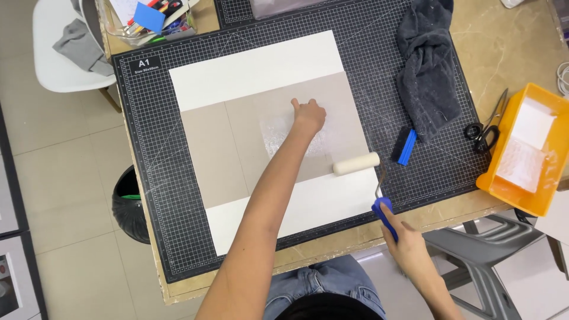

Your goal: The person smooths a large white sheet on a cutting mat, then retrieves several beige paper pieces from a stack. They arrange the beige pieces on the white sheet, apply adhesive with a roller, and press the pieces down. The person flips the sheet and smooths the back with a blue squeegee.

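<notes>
Two hands work over a black gridded cutting mat (148, 178) on a worn tabletop. At far left, a black bin (130, 204) stands on the floor beside the table and a white chair (56, 59) carries a grey cloth. On the mat lies a white sheet (255, 65), and across its middle a beige sheet (207, 154). The left hand (309, 115) presses down on the beige sheet at a glistening wet patch (278, 127); its fingers are curled under, gripping nothing, the knuckles bearing on the paper. Just right of it, the cream roller head (355, 163) rests at the beige sheet's right edge. The right hand (406, 240) closes its fingers fully around the roller's blue handle (384, 214) near the table's front edge. Good practice, judged from this layout: keep the pressing hand firm so the sheet cannot creep, and draw the roller in even, overlapping strokes outward from the wet patch. Further right lie a dark towel (427, 65), a blue scraper (407, 147), scissors (483, 131) and an orange tray (504, 189).
</notes>
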